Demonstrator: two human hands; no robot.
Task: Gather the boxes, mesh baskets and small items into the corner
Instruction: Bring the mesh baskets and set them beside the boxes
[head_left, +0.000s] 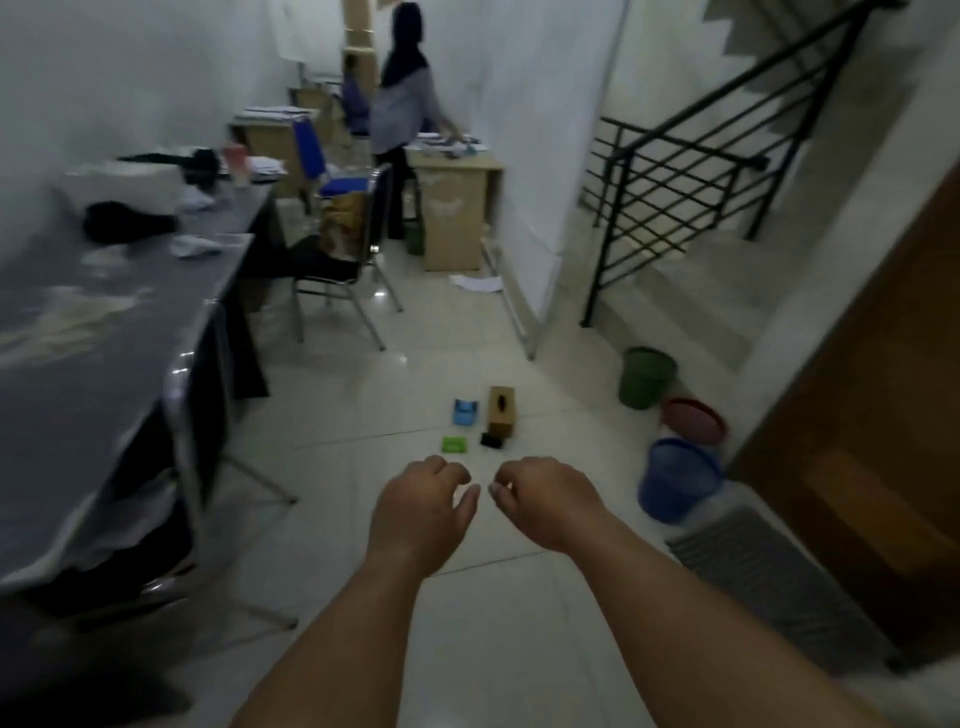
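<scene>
At the lower centre of the frame, the left hand (423, 512) and the right hand (545, 501) are held out side by side over the tiled floor (363, 519), thumbs close but apart. Fingers on both are loosely curled and nothing is grasped; both are released.

Just above the hands in the frame, a small cluster is seen on the floor: a brown tissue box (502, 410) lying lengthwise, a blue item (465, 413) just left of it, a green item (454, 444) below that, and a black item (492, 440) at the box's near end. Whether the black item touches the box cannot be told.

At centre right, three baskets are grouped by the foot of the stairs (691, 291): a green basket (647, 376) farthest, a red basket (693, 421) in the middle, a blue mesh basket (675, 480) nearest. A white ribbed object (769, 571) is seen just below the blue one, beside a wooden door (857, 467).

Along the left edge, a dark table (104, 338) is cluttered with blurred things. A chair (343, 249) is placed past it, and a standing person (402, 104) is seen at top centre by a desk (457, 208).
</scene>
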